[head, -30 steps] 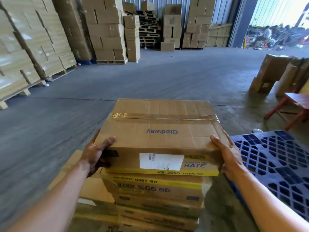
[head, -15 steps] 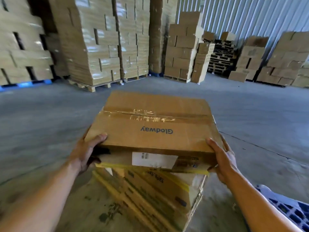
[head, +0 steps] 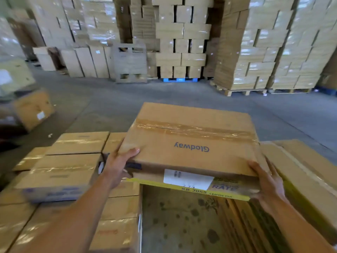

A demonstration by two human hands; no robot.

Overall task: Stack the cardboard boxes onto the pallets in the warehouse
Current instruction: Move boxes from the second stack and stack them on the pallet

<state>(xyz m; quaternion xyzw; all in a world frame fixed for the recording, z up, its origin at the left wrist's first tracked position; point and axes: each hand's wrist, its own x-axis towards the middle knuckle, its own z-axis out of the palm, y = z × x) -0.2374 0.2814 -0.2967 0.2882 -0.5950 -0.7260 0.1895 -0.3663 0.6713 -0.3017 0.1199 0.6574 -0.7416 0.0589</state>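
Note:
I carry a brown cardboard box (head: 191, 143) marked "Glodway", taped across its top, with a white label and a yellow band on its near side. My left hand (head: 118, 167) grips its left near corner, thumb on top. My right hand (head: 266, 183) holds the right near corner from the side and below. The box hangs above a gap of bare floor (head: 178, 221) between two groups of stacked boxes. Low stacked boxes (head: 69, 165) lie to the left, and another stack (head: 306, 176) stands to the right. The pallet under them is hidden.
Tall pallet loads of wrapped cartons (head: 273, 42) line the far wall, some on wooden pallets (head: 244, 92) and one on a blue pallet (head: 179, 79). A loose box (head: 34, 108) sits at the left on the grey concrete floor (head: 164, 95).
I have turned left with the box, away from the source stack and the blue pallet. Stacked boxes now lie on both sides below the carried box. Both hands keep the same hold.

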